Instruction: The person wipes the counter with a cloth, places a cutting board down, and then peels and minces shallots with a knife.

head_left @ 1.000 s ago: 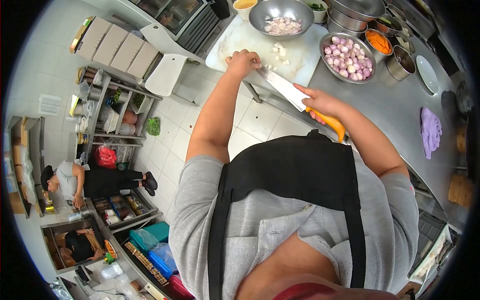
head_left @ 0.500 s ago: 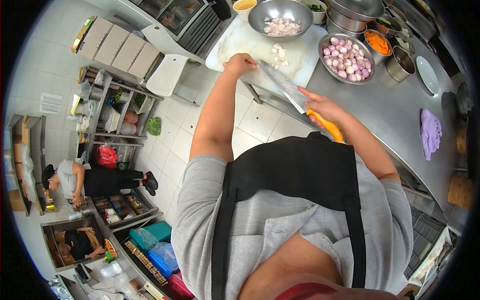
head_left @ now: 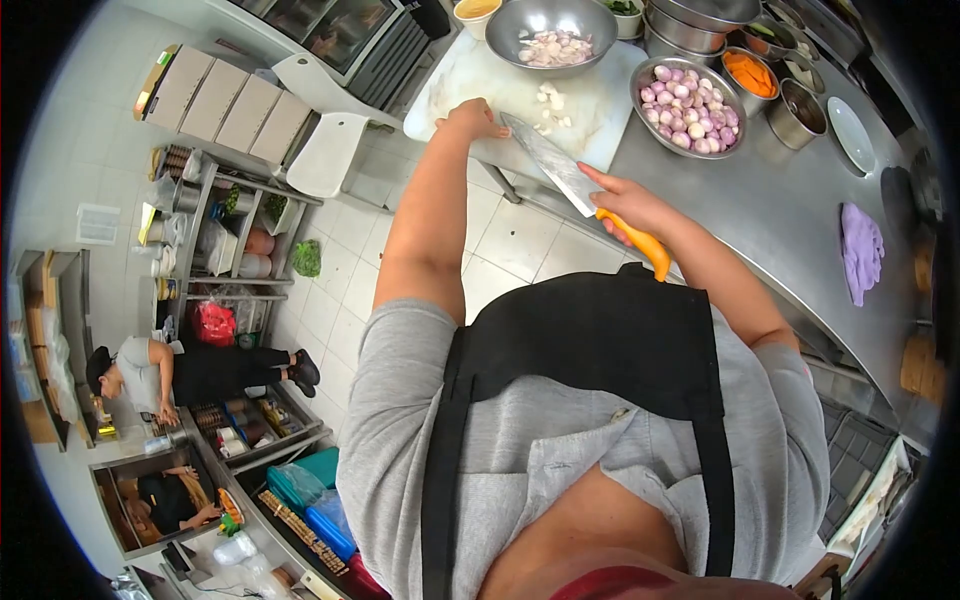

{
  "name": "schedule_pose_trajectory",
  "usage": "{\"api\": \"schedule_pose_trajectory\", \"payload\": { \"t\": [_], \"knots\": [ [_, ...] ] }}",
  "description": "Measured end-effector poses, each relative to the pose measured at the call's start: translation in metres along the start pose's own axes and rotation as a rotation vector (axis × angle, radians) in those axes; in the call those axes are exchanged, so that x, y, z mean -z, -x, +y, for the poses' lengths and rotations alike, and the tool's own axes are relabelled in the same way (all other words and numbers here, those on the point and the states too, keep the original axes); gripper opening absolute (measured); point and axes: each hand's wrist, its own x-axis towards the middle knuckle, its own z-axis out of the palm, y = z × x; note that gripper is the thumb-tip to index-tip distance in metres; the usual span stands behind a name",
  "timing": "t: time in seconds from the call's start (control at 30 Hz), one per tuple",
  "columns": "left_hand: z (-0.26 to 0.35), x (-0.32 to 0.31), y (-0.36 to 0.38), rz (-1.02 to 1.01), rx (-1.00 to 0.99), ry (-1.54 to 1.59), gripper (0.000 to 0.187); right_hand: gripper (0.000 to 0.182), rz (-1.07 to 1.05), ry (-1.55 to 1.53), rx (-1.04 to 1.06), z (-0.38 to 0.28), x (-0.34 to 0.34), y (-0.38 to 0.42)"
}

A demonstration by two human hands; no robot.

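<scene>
My right hand (head_left: 640, 208) is closed round the orange-yellow handle of a large kitchen knife (head_left: 552, 165). Its wide blade slants up and left over the front edge of a white cutting board (head_left: 590, 110). At the board's front left, my left hand (head_left: 474, 120) has its fingers curled down and its thumb toward the blade tip; whatever it holds is hidden. Pale cut shallot pieces (head_left: 551, 104) lie on the board beyond the blade. A steel bowl (head_left: 510, 35) at the back of the board holds sliced shallots (head_left: 556, 48).
Peeled shallots fill another steel bowl (head_left: 646, 125) right of the board. Beyond it are a container of orange pieces (head_left: 752, 74), a steel pot (head_left: 797, 115), a white plate (head_left: 850, 135) and a purple cloth (head_left: 861, 255). A white chair (head_left: 327, 155) stands left; a co-worker (head_left: 150, 370) is farther off.
The view has shifted slightly. My left thumb is stretched out more toward the blade tip. My right hand still grips the knife in nearly the same pose.
</scene>
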Motion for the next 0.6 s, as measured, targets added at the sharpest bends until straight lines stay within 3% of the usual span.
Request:
{"api": "schedule_pose_trajectory", "payload": {
  "t": [0.07, 0.6],
  "knots": [
    [0.007, 0.005, 0.005, -0.075, 0.145, 0.015, 0.058, 0.056, 0.007, 0.003, 0.009, 0.000, -0.004, -0.010],
    [0.012, 0.005, 0.021, 0.091, 0.212, 0.091, 0.052, 0.058, -0.012, 0.111, -0.021, -0.016, -0.004, -0.011]
  ]
}}
